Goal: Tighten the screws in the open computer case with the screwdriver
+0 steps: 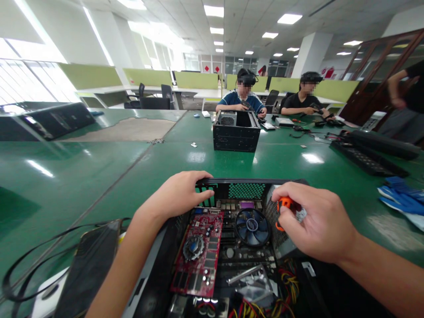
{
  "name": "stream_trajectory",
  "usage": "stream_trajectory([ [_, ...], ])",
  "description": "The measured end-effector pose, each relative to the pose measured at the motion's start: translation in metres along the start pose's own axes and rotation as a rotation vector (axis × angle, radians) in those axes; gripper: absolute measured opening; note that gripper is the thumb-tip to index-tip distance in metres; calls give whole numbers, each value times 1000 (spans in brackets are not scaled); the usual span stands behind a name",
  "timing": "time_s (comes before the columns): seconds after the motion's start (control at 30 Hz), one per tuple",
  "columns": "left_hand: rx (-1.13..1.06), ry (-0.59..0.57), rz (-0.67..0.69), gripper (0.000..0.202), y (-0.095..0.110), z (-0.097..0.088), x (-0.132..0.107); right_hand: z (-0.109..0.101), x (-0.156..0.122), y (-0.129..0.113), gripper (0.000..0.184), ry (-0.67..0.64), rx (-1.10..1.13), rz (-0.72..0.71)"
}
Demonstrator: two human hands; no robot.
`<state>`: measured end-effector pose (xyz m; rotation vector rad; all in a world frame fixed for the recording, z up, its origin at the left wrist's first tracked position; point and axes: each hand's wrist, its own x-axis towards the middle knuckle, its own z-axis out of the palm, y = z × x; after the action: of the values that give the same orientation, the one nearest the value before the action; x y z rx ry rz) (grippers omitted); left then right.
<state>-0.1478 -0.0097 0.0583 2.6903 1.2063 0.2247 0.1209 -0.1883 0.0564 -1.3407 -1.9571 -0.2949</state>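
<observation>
An open black computer case (251, 182) lies in front of me on the green table (99, 176). Inside sit a red graphics card (200, 251) and a round CPU fan (252, 226) on the motherboard. My left hand (180, 194) rests on the case's far left rim, fingers curled over it. My right hand (318, 223) is closed round an orange-and-black screwdriver handle (284, 205) above the case's right side. The screwdriver's tip is hidden.
A second black case (236, 131) stands further along the table, before two seated people in headsets. A black panel (86, 269) and cables (36, 247) lie at my left. Blue gloves (402, 201) and black panels (371, 154) lie at the right. Another person's arm (397, 86) shows far right.
</observation>
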Motion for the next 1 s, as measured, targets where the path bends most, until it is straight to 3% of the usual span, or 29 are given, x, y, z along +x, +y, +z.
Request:
stream_trajectory([
  [1.0, -12, 10, 6, 57, -2, 1, 0, 6, -3, 1, 17, -39, -60, -26],
])
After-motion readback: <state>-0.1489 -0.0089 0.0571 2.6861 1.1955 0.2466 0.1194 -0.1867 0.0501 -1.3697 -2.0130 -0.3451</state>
